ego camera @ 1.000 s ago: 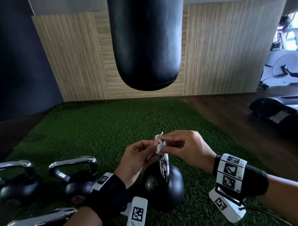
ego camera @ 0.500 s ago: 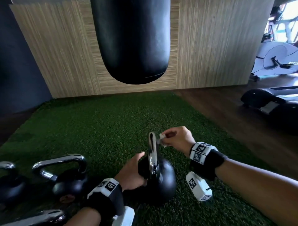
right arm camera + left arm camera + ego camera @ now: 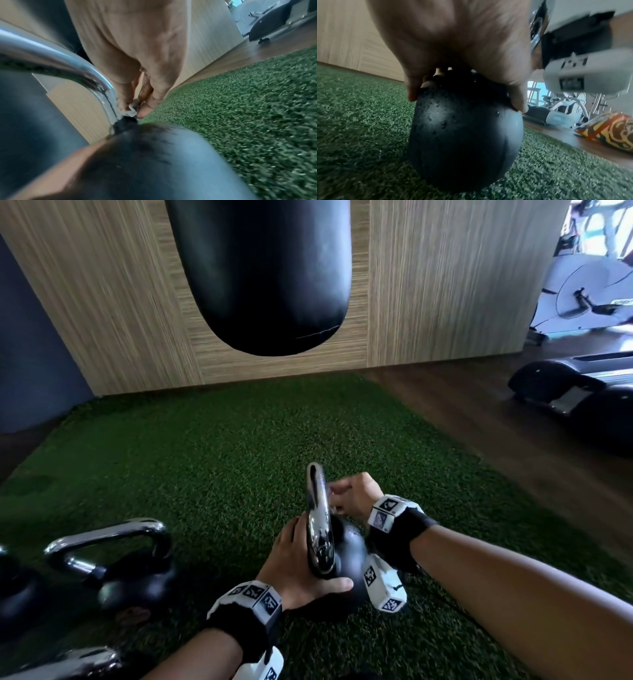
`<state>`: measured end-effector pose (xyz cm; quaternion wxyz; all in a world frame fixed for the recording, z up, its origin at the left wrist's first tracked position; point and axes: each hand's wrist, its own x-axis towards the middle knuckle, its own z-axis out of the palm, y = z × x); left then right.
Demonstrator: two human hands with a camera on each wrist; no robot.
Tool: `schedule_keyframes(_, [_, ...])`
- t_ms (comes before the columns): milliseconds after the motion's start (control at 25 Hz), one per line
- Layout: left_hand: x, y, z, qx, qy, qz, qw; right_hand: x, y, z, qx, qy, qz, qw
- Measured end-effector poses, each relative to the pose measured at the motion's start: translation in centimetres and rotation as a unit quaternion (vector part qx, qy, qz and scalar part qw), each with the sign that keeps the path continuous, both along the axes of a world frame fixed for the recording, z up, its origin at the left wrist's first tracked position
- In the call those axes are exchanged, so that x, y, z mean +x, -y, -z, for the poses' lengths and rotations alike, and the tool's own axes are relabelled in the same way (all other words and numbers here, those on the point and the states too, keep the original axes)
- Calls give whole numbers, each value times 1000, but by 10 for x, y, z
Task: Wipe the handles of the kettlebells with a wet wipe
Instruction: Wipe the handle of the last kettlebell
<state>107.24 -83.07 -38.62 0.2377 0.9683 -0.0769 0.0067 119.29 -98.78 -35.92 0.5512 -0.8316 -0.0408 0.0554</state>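
A black kettlebell [image 3: 349,563] with a chrome handle [image 3: 318,522] stands on the green turf in front of me. My left hand [image 3: 301,563] lies over the top of its ball [image 3: 464,135], thumb on one side and fingers on the other. My right hand [image 3: 352,496] pinches a small white wet wipe [image 3: 131,110] against the far leg of the handle [image 3: 102,86], just above where it joins the ball. The wipe is hidden behind the handle in the head view.
Another chrome-handled kettlebell [image 3: 126,563] stands to the left, with more at the left edge [image 3: 13,587] and bottom left [image 3: 58,662]. A black punching bag [image 3: 263,275] hangs ahead before a wood-panel wall. Exercise machines [image 3: 575,392] stand on the wooden floor at right.
My left hand left the wipe and dropped onto the kettlebell's ball. My right hand carried the wipe from the handle's top down its far side, close to the ball.
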Motion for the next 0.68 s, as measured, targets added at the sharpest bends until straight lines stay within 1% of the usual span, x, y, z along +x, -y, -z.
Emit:
schedule_keyframes(120, [2, 0, 3, -17, -6, -11, 1000, 4, -3, -11, 31, 58, 42, 997])
schedule_keyframes(160, [3, -1, 4, -16, -12, -5, 1000, 3, -3, -10, 34, 62, 43, 997])
schedule_keyframes(280, [4, -3, 5, -21, -21, 10, 1000, -4, -3, -11, 41, 19, 18, 999])
schedule_keyframes(320, [4, -3, 6, -30, -23, 5, 999, -5, -3, -15, 33, 34, 15, 999])
schedule_keyframes(440, [5, -4, 9, -42, -31, -13, 999, -6, 1, -39, 10, 147, 1, 989])
schedule_keyframes(520, [7, -4, 11, -37, -36, -16, 999, -13, 9, -52, -33, 215, -30, 976])
schedule_keyframes(600, [6, -5, 12, -41, -41, -19, 998, -22, 17, -60, -82, 251, -69, 962])
schedule_keyframes(680, [5, -5, 12, -47, -47, -19, 998, -26, 22, -66, -108, 266, -98, 953])
